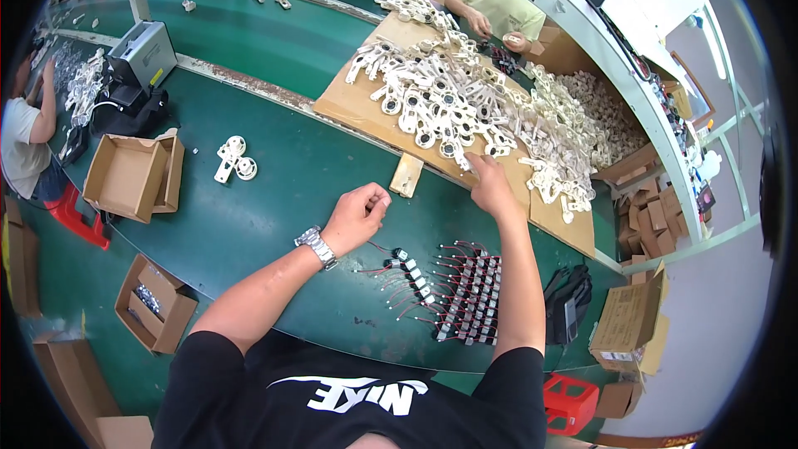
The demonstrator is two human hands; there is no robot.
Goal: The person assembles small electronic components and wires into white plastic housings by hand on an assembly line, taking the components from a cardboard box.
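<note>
My left hand (pixel 357 218), with a metal watch (pixel 316 248) at its wrist, is over the green table with its fingers curled together; whatever may be inside is hidden. My right hand (pixel 492 186) reaches to the near edge of a large heap of white plastic housings (pixel 424 112), several with dark round centres. Its fingertips close on a white plastic housing (pixel 462 163) at the edge. Between my forearms lie rows of small motors (pixel 470 299) with red and dark wires, and a shorter loose row (pixel 416 276) beside them.
Two white housings (pixel 235 160) lie together at the left, near an open cardboard box (pixel 125 173). A small tan block (pixel 406 175) sits by the cardboard sheet (pixel 353 104) under the heap. Across the table, a person in a light yellow shirt (pixel 497 2) handles parts.
</note>
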